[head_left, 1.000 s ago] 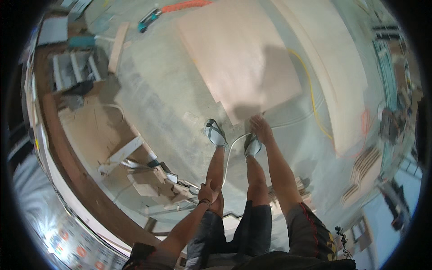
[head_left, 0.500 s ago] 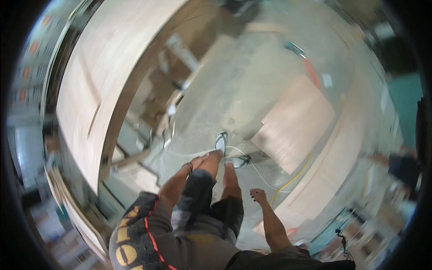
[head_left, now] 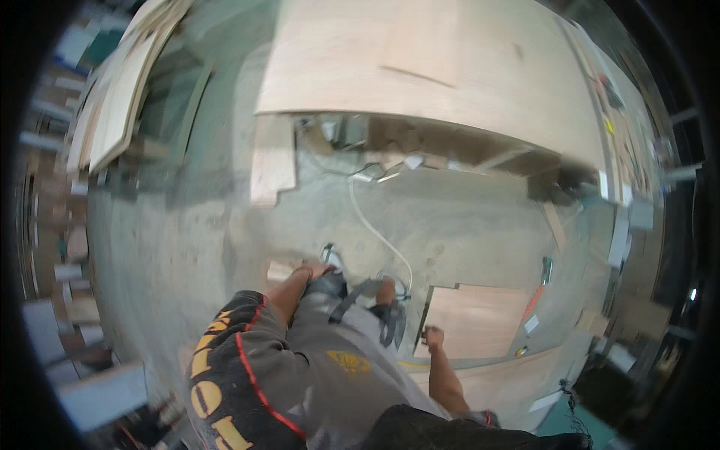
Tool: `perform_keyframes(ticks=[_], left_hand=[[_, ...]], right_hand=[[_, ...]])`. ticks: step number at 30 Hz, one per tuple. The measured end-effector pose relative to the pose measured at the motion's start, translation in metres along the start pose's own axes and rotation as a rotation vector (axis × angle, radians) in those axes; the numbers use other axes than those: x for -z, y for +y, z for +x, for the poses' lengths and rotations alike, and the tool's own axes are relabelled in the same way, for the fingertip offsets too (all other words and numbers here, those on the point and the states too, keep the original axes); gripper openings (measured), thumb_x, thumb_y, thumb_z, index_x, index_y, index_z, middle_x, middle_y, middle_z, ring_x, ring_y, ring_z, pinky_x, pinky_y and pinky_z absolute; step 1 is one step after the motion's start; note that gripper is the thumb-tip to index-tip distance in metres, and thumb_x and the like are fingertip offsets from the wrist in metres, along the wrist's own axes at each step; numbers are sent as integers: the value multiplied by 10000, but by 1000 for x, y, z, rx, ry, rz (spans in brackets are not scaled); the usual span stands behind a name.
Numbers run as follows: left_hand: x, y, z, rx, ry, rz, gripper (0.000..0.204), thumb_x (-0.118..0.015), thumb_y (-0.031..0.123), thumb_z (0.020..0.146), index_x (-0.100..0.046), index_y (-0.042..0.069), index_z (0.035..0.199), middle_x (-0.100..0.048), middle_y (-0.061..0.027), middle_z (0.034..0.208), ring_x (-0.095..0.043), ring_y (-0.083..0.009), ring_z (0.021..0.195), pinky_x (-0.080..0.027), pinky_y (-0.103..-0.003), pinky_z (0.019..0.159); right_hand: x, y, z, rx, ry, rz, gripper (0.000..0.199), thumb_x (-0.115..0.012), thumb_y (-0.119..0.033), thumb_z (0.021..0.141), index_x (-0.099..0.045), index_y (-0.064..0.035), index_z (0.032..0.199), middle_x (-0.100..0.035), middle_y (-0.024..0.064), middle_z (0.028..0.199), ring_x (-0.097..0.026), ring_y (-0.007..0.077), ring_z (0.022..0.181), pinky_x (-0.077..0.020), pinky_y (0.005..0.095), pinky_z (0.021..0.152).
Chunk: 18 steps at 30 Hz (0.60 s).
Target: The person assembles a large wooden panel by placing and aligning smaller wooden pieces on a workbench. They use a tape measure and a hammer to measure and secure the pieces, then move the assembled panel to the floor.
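Note:
My left hand [head_left: 318,270] hangs beside my left thigh, near the dark shorts [head_left: 327,285]. Its fingers are small and blurred but look loosely stretched, and I see nothing in them. On the other side, my right hand [head_left: 433,337] is curled into a loose fist, with no object showing in it. From this view it overlaps a flat plywood panel [head_left: 480,319] on the floor; no contact is visible. Both my feet, in sandals [head_left: 332,257], are on the grey concrete floor [head_left: 202,240].
Ahead stands a wide workbench topped with a plywood sheet [head_left: 330,60], with clutter beneath. A pale hose [head_left: 369,221] runs across the floor towards my feet. A teal-handled tool [head_left: 547,268] lies at right. Leaning boards [head_left: 124,105] stand at far left.
My view has swung left: the workbench has gone from the left side to straight ahead, and the floor panel now sits lower right. Both hands stay low beside my body.

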<state>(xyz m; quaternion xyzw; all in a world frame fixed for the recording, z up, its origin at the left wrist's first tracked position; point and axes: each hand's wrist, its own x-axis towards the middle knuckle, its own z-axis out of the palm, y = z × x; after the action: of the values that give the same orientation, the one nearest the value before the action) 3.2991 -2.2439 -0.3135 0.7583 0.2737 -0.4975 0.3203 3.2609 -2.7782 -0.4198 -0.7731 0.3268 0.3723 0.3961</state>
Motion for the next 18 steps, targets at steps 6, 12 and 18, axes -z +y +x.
perform_keyframes(ticks=[6, 12, 18], left_hand=[[-6, -160, 8, 72, 349, -666, 636, -491, 598, 927, -665, 38, 1175, -696, -151, 1099, -641, -288, 1029, -470, -414, 921], [-18, -256, -32, 341, 575, -1221, 518, -538, 527, 934, -638, 50, 1107, -686, -92, 870, -648, -176, 754, -517, -357, 658], [-161, -293, -81, 714, 665, -1172, 610, -502, 519, 916, -637, -1, 1205, -697, -209, 1039, -675, -279, 1007, -516, -415, 872]], right_hand=[[-110, -195, 83, 864, -326, -1127, 279, -482, -227, 962, -681, -31, 977, -701, 172, 847, -682, 351, 748, -536, 479, 636], [-257, -534, 9, 121, -683, 976, 769, -270, -591, 1017, -262, -7, 1517, -358, 202, 1516, -397, 373, 1363, -325, 537, 1132], [-321, -672, -105, 22, -669, 1444, 1116, -149, -875, 826, 45, -74, 1577, 63, 104, 1663, 55, 315, 1528, -29, 537, 1219]])
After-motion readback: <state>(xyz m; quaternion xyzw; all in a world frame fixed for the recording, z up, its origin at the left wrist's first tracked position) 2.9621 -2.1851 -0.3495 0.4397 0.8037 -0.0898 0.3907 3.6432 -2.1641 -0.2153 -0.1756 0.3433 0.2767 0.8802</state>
